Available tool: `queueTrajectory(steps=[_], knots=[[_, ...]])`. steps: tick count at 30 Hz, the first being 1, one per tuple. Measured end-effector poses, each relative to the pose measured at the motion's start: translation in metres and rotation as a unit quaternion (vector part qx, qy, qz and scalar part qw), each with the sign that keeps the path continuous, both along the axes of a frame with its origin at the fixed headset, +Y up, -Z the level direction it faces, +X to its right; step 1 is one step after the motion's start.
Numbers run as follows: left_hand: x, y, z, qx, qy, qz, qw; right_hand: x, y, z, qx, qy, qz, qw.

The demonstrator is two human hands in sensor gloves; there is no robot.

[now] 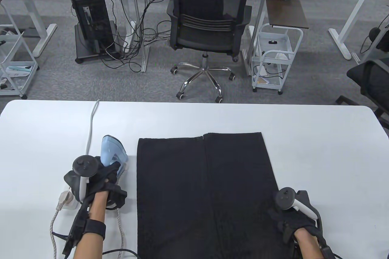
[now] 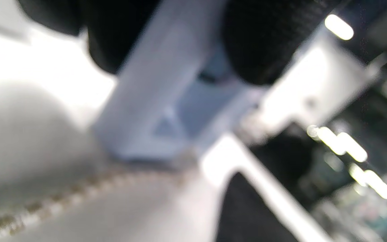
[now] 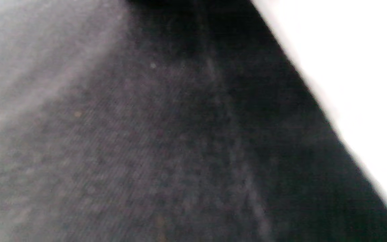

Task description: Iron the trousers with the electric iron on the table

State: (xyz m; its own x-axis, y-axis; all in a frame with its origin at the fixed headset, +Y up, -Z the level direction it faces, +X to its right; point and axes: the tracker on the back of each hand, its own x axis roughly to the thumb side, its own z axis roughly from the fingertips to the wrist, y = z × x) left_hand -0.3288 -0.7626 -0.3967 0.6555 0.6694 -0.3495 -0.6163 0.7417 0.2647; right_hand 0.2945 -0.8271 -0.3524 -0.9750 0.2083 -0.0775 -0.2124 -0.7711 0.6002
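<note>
Nearest the bottom edge of the table view, the right hand (image 1: 293, 215) rests on the near right part of the black trousers (image 1: 200, 192); its grip is hidden under the tracker, so I cannot tell whether the fingers lie apart or together. The right wrist view shows only dark weave with the white counter (image 3: 364, 67) beside it.

The trousers lie flat on the counter (image 1: 319, 137), legs side by side, hems toward the far edge.

Just left of them the left hand (image 1: 101, 180) grips the handle of the pale blue electric iron (image 1: 113, 152), which sits on the counter beside the cloth, nose pointing away. In the left wrist view gloved fingers (image 2: 264, 40) wrap the iron's handle (image 2: 160, 90), and its braided cord (image 2: 62, 198) trails across the counter.

A power strip (image 1: 65, 200) lies left of that wrist.

Beyond the counter a white trolley (image 1: 275, 55) holds small items, too small to identify.
</note>
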Motion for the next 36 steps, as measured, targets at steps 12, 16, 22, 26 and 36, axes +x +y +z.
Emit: queueTrajectory(steps=[12, 16, 22, 26, 36], knots=[[0.011, 0.135, 0.052, 0.161, -0.027, -0.085, 0.983, -0.017, 0.046, 0.016, 0.2, 0.019, -0.032, 0.979], [0.001, 0.147, 0.06, 0.091, -0.016, -0.261, 0.961, -0.028, 0.057, 0.028, 0.247, 0.051, -0.058, 0.966], [-0.029, 0.093, 0.048, -0.096, -0.019, -0.307, 0.947, -0.031, 0.054, 0.028, 0.221, 0.069, -0.065, 0.971], [-0.048, 0.049, 0.039, -0.194, -0.018, -0.268, 0.944, -0.037, 0.05, 0.03, 0.199, 0.093, -0.062, 0.974], [-0.059, -0.01, 0.028, -0.286, -0.035, -0.251, 0.924, -0.044, 0.046, 0.031, 0.179, 0.116, -0.047, 0.976]])
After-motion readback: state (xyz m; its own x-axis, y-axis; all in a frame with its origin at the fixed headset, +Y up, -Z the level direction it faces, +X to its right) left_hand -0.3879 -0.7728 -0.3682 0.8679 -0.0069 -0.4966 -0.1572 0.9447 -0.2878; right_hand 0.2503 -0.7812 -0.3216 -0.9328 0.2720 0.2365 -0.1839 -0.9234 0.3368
